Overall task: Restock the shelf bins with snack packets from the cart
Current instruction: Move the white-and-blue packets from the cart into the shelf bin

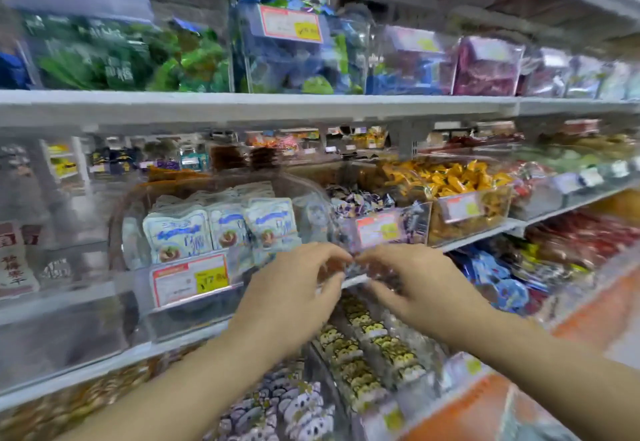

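Holding left hand [294,288], right hand [419,285] at shelf [474,237] front edge | my fingers [329,254] curled, grasp blurred, cannot tell

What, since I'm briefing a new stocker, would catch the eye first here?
The left hand and right hand nearly meet mid-frame, before the purple sweets bin; anything between them is blurred. Pale blue packets stand in the bin on the left, orange packets upper right.
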Demonstrator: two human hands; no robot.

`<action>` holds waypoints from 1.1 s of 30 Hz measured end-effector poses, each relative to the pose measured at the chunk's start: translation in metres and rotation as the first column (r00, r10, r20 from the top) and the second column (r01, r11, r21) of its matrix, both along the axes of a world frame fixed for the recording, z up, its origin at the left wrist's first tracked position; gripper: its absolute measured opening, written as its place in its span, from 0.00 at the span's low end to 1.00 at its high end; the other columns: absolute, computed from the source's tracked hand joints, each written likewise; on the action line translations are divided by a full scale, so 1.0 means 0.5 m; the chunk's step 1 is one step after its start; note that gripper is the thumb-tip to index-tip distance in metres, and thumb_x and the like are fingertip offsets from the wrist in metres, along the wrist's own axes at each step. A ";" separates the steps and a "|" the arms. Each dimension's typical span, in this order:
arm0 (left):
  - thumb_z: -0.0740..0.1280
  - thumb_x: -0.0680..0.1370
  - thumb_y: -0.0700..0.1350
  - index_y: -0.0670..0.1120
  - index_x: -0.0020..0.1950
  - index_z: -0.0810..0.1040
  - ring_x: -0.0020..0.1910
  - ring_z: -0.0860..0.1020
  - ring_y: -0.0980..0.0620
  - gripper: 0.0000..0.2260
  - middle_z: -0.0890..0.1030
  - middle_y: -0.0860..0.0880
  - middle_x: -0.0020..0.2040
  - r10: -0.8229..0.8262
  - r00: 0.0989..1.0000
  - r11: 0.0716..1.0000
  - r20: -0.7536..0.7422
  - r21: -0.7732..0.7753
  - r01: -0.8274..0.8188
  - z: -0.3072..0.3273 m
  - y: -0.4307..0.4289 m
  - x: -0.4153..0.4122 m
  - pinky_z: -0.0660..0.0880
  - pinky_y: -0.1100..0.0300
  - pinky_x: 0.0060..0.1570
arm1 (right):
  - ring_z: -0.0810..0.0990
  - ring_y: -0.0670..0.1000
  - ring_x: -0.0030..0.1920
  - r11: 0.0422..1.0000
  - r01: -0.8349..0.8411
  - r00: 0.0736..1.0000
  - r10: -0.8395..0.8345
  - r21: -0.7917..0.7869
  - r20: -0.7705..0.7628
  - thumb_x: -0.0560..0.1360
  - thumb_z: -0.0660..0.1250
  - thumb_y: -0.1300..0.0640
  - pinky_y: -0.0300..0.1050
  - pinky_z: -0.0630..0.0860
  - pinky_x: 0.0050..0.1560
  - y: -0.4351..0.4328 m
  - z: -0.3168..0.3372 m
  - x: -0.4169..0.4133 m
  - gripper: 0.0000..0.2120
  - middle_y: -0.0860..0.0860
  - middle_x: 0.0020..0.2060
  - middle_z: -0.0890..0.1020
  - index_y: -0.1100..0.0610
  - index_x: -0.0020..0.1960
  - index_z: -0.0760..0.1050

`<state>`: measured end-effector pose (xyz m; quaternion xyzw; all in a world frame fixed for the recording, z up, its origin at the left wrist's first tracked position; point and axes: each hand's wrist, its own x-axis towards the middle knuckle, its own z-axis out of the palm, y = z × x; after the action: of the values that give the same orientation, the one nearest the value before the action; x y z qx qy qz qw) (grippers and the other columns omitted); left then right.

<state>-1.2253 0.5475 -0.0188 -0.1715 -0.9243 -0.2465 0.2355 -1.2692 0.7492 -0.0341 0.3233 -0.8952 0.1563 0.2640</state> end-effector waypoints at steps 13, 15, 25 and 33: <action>0.64 0.77 0.52 0.58 0.58 0.80 0.46 0.79 0.61 0.11 0.82 0.59 0.46 -0.319 0.892 0.948 0.321 0.099 0.303 -0.287 0.359 0.014 0.77 0.59 0.49 | 0.80 0.54 0.57 0.834 0.309 0.713 -0.522 0.457 0.469 0.75 0.66 0.45 0.48 0.77 0.56 0.412 -0.215 0.115 0.18 0.48 0.57 0.82 0.49 0.62 0.78; 0.64 0.79 0.49 0.56 0.60 0.80 0.47 0.78 0.60 0.11 0.81 0.59 0.47 -0.327 0.865 0.942 0.381 0.062 0.329 -0.322 0.388 0.015 0.77 0.57 0.50 | 0.78 0.54 0.61 0.789 0.317 0.623 -0.592 0.527 0.511 0.75 0.69 0.44 0.48 0.75 0.60 0.454 -0.254 0.117 0.23 0.50 0.63 0.79 0.49 0.68 0.75; 0.53 0.85 0.49 0.59 0.67 0.76 0.63 0.77 0.55 0.16 0.81 0.59 0.61 -0.319 0.775 0.907 0.545 -0.061 0.417 -0.410 0.426 0.027 0.69 0.52 0.67 | 0.69 0.60 0.70 0.586 0.423 0.547 -0.773 0.691 0.321 0.77 0.66 0.41 0.58 0.74 0.65 0.523 -0.388 0.111 0.32 0.55 0.69 0.69 0.50 0.76 0.62; 0.51 0.85 0.49 0.61 0.68 0.75 0.65 0.72 0.55 0.17 0.78 0.61 0.65 -0.304 0.843 0.920 0.444 -0.094 0.381 -0.425 0.423 0.033 0.68 0.54 0.66 | 0.69 0.59 0.67 0.488 0.435 0.520 -0.822 0.756 0.232 0.78 0.64 0.47 0.55 0.77 0.60 0.528 -0.414 0.041 0.23 0.53 0.63 0.77 0.51 0.71 0.69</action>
<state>-1.2089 0.7590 -0.2315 -0.2975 -0.9255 -0.2319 -0.0335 -1.2486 1.0129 -0.2410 -0.0473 -0.9795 -0.1695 -0.0977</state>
